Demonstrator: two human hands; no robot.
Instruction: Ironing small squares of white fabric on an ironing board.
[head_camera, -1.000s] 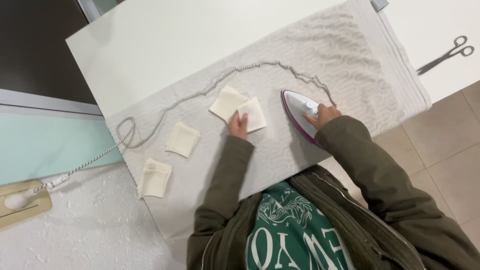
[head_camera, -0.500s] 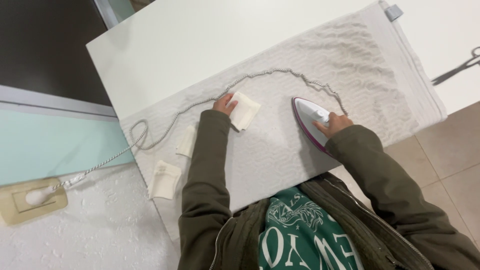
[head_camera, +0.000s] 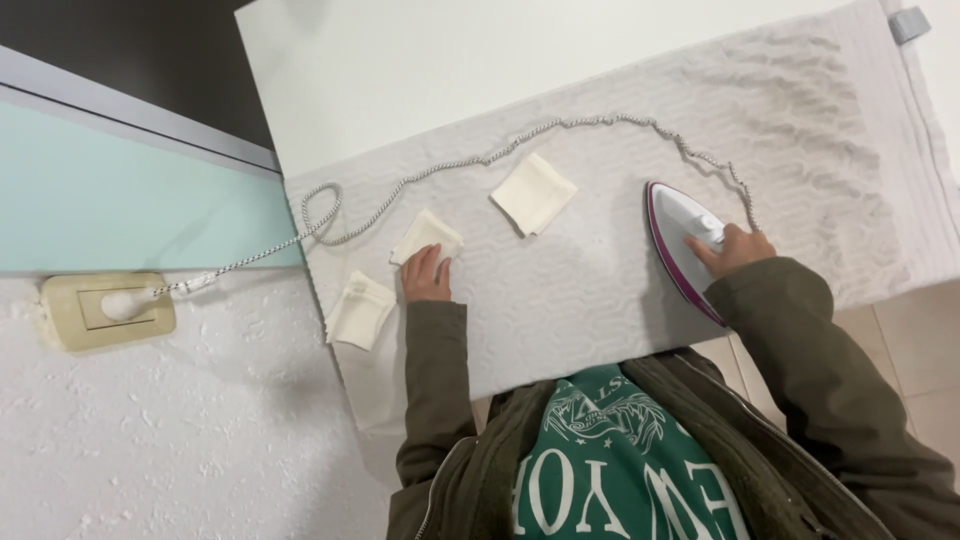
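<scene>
Three cream cloth squares (head_camera: 428, 237) | folded, flat | left hand (head_camera: 427, 275) touching one

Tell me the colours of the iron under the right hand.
The iron is white with a purple-magenta rim along its edge, seen in the head view; the right hand grips it.

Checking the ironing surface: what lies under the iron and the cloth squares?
A pale textured towel on the white table lies under the iron and cloth squares. The part beneath them is covered.
</scene>
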